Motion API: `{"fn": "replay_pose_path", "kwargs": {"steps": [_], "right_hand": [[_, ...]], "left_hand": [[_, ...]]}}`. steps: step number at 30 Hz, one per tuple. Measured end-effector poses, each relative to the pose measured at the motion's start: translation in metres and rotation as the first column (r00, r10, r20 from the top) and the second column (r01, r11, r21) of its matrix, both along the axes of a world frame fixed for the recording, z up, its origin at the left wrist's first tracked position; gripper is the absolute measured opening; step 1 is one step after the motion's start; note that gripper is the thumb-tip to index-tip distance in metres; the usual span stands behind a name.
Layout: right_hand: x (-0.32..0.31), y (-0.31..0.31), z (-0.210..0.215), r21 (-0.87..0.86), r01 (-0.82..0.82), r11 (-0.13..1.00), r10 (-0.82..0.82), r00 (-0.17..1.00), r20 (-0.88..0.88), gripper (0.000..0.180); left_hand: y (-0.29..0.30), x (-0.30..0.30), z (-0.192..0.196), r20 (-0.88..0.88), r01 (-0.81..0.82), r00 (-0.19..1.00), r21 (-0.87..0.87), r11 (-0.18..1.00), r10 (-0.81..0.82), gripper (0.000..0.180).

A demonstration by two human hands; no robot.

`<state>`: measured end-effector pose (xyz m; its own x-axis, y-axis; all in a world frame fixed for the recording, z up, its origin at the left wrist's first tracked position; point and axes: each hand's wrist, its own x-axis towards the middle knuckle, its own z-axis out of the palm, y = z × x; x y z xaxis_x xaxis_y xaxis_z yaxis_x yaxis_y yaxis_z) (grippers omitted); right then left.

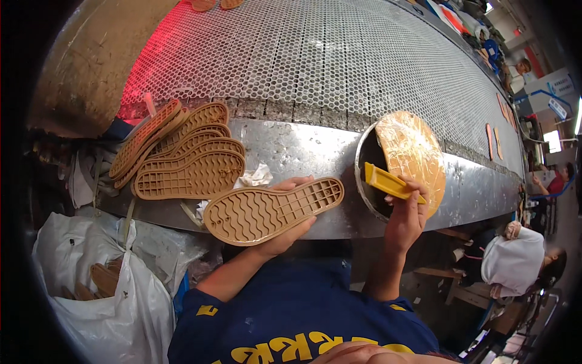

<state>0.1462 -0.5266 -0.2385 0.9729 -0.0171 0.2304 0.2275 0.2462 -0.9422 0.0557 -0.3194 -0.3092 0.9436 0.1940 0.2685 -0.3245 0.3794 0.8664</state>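
In my left hand (pixel 284 240) lies a tan rubber shoe sole (pixel 267 212), its wavy and gridded tread facing up. The fingers show past its far edge and the palm is under it. My right hand (pixel 406 219) pinches a flat yellow plastic tool (pixel 388 182), perhaps a brush handle; its working end is not clear. That tool is over the dark opening of a round can (pixel 362 197). A tan board (pixel 411 151) with a shiny, streaky coating covers the can's right part. Left of my held sole, several more soles (pixel 191 173) are piled with treads up.
A perforated conveyor (pixel 291 54) runs beyond the metal ledge (pixel 303 148). Crumpled white paper (pixel 257 176) lies by the pile. At lower left hangs a white sack (pixel 139 303) with soles inside. More soles (pixel 490 141) lie on the conveyor's far right. Another person (pixel 515 261) is at right.
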Motion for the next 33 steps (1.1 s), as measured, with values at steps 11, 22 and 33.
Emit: {"fn": "replay_pose_path", "kwargs": {"steps": [11, 22, 33], "right_hand": [[-0.039, 0.031, -0.005, -0.576, 0.192, 0.794, 0.205, 0.809, 0.551, 0.034], [-0.049, 0.049, -0.013, -0.599, 0.151, 0.786, 0.239, 0.82, 0.521, 0.028], [-0.042, 0.046, -0.009, -0.622, 0.222, 0.751, 0.157, 0.855, 0.495, 0.028]], "left_hand": [[0.009, -0.001, 0.022, -0.201, 0.127, 0.976, 0.194, 0.973, -0.087, 0.059], [0.011, -0.004, 0.015, -0.175, 0.069, 0.984, 0.539, 0.839, 0.032, 0.057], [0.013, -0.005, 0.016, -0.197, 0.151, 0.977, 0.382, 0.912, -0.079, 0.056]]}}
